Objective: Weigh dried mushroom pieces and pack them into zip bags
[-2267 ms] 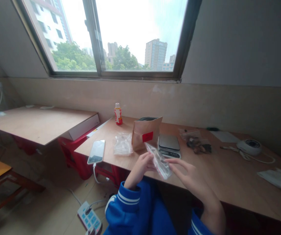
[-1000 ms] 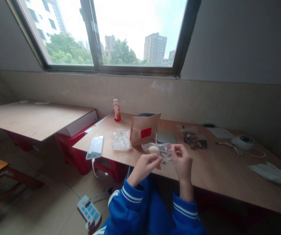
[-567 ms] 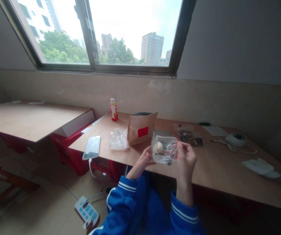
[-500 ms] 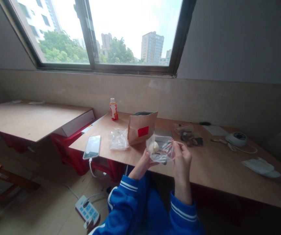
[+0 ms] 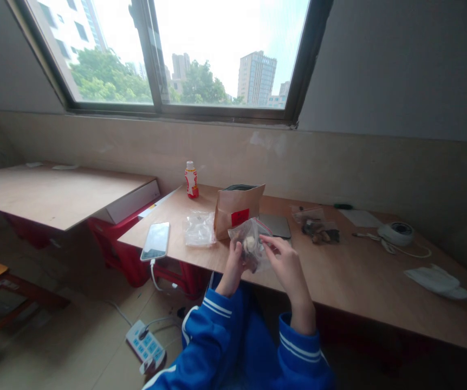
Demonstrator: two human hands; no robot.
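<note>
Here's 1 clear bag (image 5: 251, 242), between the hands, in front of the paper bag (image 5: 231, 203): left hand (image 5: 233, 269) grips its lower left, right hand (image 5: 285, 264) pinches its upper right, long axis unclear.

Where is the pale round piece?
Head view: just right of centre, the pale round piece is inside the clear bag held by left hand and right hand.
</note>
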